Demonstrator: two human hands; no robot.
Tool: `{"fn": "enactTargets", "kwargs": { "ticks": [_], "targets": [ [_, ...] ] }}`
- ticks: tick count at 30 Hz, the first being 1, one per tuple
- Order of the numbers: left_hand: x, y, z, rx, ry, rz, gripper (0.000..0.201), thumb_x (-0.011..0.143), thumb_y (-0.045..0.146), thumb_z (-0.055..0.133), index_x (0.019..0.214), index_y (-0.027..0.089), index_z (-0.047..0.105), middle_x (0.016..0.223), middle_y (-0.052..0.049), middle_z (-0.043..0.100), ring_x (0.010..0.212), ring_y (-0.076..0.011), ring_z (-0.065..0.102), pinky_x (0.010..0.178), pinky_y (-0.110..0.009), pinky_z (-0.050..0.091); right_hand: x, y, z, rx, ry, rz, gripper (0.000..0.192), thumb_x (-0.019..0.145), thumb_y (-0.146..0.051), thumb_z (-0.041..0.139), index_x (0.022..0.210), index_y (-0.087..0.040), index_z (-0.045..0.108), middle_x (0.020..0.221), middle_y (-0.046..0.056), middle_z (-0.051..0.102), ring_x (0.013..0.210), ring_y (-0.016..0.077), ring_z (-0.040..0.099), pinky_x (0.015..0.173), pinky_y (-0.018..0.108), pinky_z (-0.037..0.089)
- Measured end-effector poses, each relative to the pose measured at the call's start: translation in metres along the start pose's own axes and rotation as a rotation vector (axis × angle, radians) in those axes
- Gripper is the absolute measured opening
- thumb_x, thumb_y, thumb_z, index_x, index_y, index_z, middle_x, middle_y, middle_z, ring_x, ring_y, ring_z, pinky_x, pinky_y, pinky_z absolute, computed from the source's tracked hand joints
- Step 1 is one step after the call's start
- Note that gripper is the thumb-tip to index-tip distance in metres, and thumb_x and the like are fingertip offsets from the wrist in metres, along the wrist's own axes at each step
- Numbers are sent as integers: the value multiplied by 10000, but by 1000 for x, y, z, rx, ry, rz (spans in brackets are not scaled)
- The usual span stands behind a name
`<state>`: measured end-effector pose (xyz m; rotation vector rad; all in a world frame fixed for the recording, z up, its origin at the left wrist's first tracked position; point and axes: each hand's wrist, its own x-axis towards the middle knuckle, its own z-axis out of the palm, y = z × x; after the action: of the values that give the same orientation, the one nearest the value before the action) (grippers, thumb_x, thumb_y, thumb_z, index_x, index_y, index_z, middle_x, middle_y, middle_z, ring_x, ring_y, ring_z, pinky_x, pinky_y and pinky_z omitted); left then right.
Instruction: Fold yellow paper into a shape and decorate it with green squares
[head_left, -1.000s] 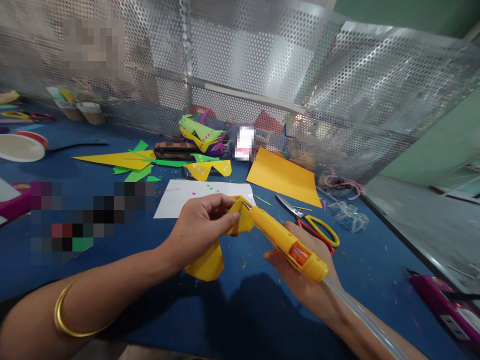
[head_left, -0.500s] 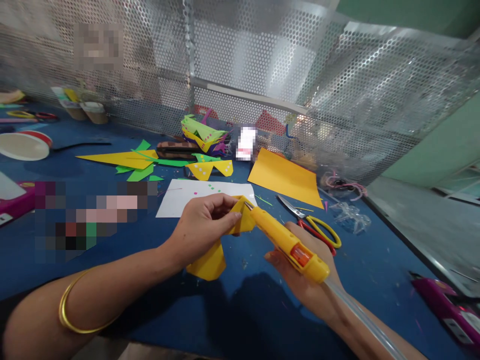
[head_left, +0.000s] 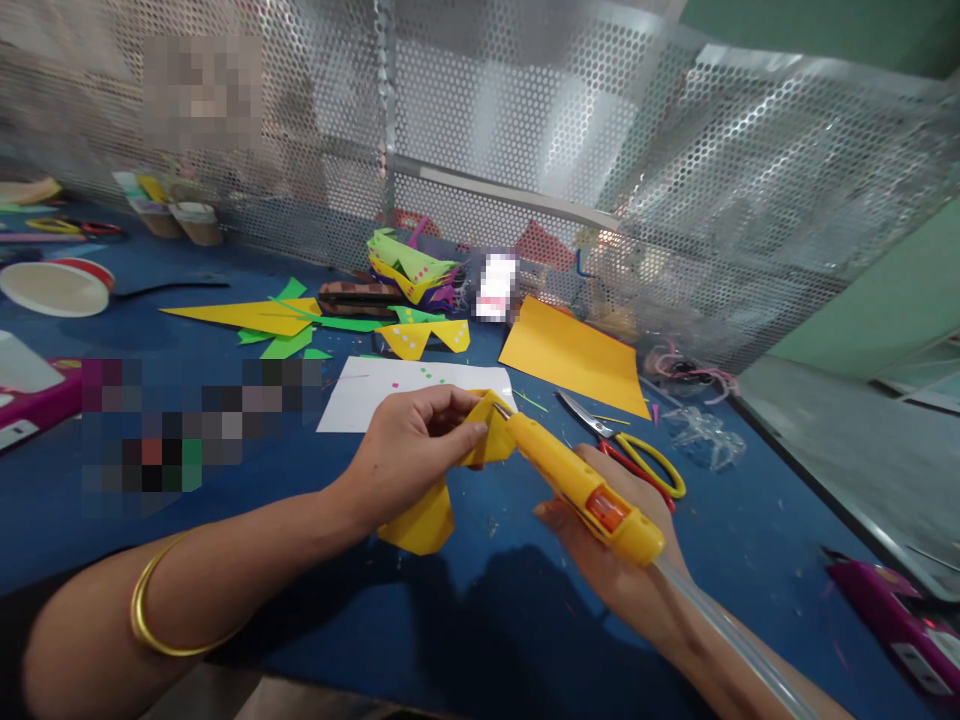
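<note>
My left hand (head_left: 411, 432) pinches a yellow paper cut-out (head_left: 491, 438) above the blue table. A wider yellow lobe hangs below the fingers, seemingly part of the same piece. In my right hand (head_left: 622, 570) is a yellow hot glue pen (head_left: 581, 482) with an orange window and a clear stick trailing from its back. Its metal tip meets or nearly meets the upper edge of the cut-out; contact is hard to tell. Scissors (head_left: 637, 455) with red and yellow handles lie just beyond my right hand. White paper (head_left: 360, 395) with small coloured bits lies behind my left hand.
Farther back are a dotted yellow paper mask (head_left: 420, 338), stacked masks (head_left: 412, 265), an orange-yellow sheet (head_left: 574, 350) and green scraps (head_left: 289, 343). A perforated metal screen (head_left: 510, 120) borders the table. A magenta device (head_left: 892, 620) sits at right, a white cup (head_left: 60, 290) at left.
The whole view has shifted slightly to the right. Both hands keep nearly the same hold, with the pen tip still at the yellow cut-out.
</note>
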<state>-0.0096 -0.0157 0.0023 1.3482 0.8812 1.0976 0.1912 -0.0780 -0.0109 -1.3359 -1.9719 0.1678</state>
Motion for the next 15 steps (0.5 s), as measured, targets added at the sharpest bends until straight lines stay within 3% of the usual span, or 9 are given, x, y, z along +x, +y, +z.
{"fn": "enactTargets", "kwargs": {
  "ticks": [15],
  "targets": [
    [0, 0, 0, -11, -9, -1, 136, 730, 202, 720, 849, 136, 711, 749, 7, 736, 606, -110, 675, 588, -189, 579, 0, 0, 0, -2, -6, 10, 364, 883, -479, 605, 688, -238, 415, 558, -62, 456, 467, 105, 418, 440, 245, 302]
  ]
}}
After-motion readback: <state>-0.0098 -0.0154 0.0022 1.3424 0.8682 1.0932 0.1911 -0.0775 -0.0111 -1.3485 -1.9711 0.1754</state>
